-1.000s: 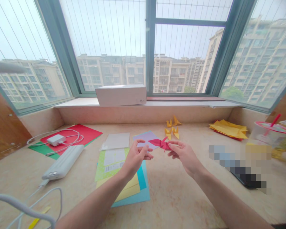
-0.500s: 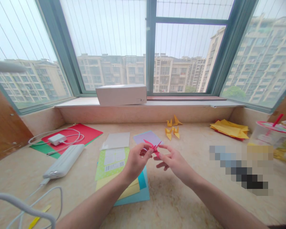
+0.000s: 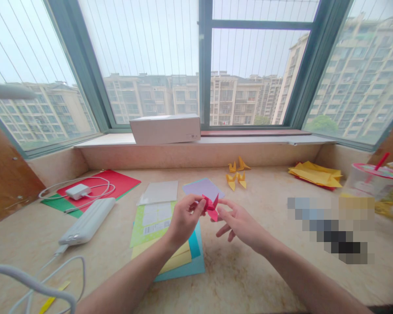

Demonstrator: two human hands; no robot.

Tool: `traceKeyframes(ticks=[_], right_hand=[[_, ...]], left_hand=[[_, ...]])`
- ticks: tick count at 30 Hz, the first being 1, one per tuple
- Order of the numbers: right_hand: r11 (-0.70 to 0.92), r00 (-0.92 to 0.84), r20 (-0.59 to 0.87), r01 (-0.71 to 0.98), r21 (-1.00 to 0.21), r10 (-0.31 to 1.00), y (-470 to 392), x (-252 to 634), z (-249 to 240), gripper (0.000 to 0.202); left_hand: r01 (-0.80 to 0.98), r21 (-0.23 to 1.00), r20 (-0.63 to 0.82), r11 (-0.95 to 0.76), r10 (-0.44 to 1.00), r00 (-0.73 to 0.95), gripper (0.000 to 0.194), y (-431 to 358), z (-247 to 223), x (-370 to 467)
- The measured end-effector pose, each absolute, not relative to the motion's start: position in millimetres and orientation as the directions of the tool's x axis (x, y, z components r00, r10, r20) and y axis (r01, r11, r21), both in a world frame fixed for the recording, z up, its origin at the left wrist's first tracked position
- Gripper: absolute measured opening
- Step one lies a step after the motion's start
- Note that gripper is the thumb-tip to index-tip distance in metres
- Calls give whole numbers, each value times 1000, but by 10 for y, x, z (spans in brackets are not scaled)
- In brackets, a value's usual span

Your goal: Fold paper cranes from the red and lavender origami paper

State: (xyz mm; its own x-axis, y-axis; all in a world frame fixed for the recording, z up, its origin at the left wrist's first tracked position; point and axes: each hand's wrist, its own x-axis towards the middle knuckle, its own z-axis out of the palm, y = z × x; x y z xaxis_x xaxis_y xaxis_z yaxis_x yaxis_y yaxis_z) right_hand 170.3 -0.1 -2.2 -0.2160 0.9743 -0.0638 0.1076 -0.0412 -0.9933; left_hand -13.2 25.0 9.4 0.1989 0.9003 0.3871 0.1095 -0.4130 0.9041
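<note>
A small red folded-paper crane is up in front of me, above the counter. My left hand pinches its left side between thumb and fingers. At its right edge, the thumb and index finger of my right hand close on the paper, while the other fingers hang loosely apart below. Several finished yellow paper cranes stand farther back on the counter. Beneath and behind my hands lies a purple sheet of paper. The fingertips hide part of the red folds.
Left of my hands are coloured paper packs, a white power bank with cables, and red and green sheets. Yellow folded papers and a lidded cup sit at right. A white box rests on the sill.
The red crane has turned in my fingers, so its wings now show more broadly. My right hand has shifted slightly, and the view has moved a little.
</note>
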Motion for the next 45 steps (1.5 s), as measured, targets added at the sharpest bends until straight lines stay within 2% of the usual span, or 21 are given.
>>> traceKeyframes(ticks=[4,9,13,19,25,30,33,35,37,39,42,45], right_hand=[[70,-130,48,176,-982,990,94,1830,-59,46],[220,-234,180,158,-963,955,87,1885,23,38],[253,-273,209,140,-957,939,34,1851,89,33],[288,-182,254,196,-937,950,47,1845,51,24],[377,-172,343,234,-896,923,22,1857,51,21],[362,-96,349,211,-908,932,53,1874,14,23],[353,39,375,256,-900,926,88,1881,-23,26],[365,116,419,322,-874,900,96,1878,-38,26],[418,116,499,403,-814,859,89,1864,-45,22],[491,40,567,452,-744,823,70,1840,-47,19],[554,-78,585,444,-704,807,42,1808,-47,18],[513,-90,523,389,-765,848,59,1823,-44,25]], left_hand=[[31,953,284,-301,925,253,30,225,126,-109],[55,952,280,-303,926,253,31,216,150,-117],[67,948,286,-310,927,243,32,208,167,-126],[24,944,313,-328,918,243,31,214,152,-120],[134,898,387,-419,897,212,27,235,150,-161],[200,886,395,-419,906,150,29,262,151,-177],[159,914,354,-372,926,130,39,277,135,-160],[128,942,280,-309,938,203,49,272,115,-141],[95,974,165,-205,932,322,60,253,92,-118],[70,992,68,-106,906,417,65,229,76,-95],[57,997,14,-43,897,442,56,204,74,-76],[55,998,-6,-19,912,411,47,203,84,-78]])
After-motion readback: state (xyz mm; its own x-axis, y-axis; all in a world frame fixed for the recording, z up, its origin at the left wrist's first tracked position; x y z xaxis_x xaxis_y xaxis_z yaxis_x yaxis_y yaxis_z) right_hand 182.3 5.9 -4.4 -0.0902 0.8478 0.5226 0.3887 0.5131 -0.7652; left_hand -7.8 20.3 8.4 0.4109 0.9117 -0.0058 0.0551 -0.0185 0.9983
